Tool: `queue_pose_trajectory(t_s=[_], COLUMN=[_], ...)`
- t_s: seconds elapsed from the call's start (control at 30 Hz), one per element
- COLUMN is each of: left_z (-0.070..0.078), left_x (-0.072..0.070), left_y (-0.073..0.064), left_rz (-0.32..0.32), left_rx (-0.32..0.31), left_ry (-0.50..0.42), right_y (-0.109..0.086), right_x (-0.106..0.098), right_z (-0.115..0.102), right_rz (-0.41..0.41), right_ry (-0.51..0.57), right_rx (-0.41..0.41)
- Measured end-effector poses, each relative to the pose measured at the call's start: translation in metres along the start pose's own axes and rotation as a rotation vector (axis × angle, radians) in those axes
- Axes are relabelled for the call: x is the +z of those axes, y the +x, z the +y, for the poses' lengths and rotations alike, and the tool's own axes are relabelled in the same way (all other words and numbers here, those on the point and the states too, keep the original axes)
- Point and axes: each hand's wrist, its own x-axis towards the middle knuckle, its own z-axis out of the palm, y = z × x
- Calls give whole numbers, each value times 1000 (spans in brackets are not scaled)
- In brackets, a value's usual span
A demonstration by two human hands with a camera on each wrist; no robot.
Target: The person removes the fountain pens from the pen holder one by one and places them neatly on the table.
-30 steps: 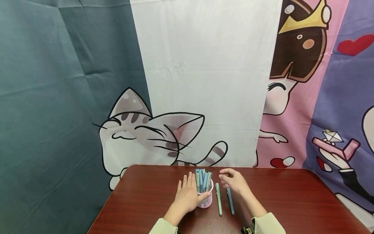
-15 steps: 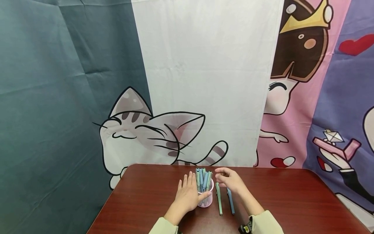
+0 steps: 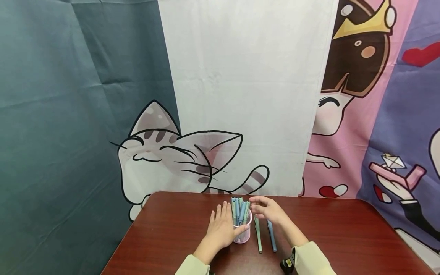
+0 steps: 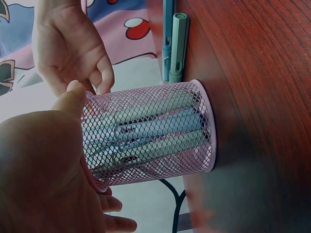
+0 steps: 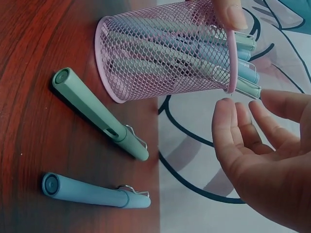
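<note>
A pink mesh pen holder (image 3: 242, 237) stands upright on the table, filled with several green and blue pens (image 3: 241, 210). My left hand (image 3: 220, 229) rests against its left side, fingers straight, the thumb across the near rim. In the left wrist view, pens show through the mesh (image 4: 146, 133). To the right of the holder, my right hand (image 3: 271, 211) hovers with loosely bent fingers. Its fingertips are right at a green pen's end (image 5: 249, 88) in the right wrist view. Below it lie a green pen (image 5: 99, 109) and a blue pen (image 5: 92, 191).
The reddish-brown table (image 3: 165, 229) has its far edge just behind the holder. A cloth backdrop (image 3: 247, 95) with cartoon figures hangs behind it. A dark watch (image 3: 288, 263) sits on the right wrist by the pale sleeve.
My right hand has moved left, from above the lying pens to the holder's right side. My left hand stays at the holder, and the two lying pens have not moved.
</note>
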Motion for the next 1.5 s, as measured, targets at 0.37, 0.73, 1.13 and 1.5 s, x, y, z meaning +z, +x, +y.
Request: queue_pose_trajectory(t_s=[0.37,0.73,1.13,1.5], left_z=[0,1,1,1], left_x=[0,-1,1,1], left_y=[1,1,1,1], left_rz=[0,-6,-3,5], left_rx=[-2,-2,-9,-8], left_ry=[4,5,4,-10], right_y=[7,8,8,6], right_x=[1,2,3,1], right_z=[-1,-4,1,3], right_rz=[-22,-45,17,37], right_ry=[-35,-61,-101,-160], right_rx=[19,12,34,-12])
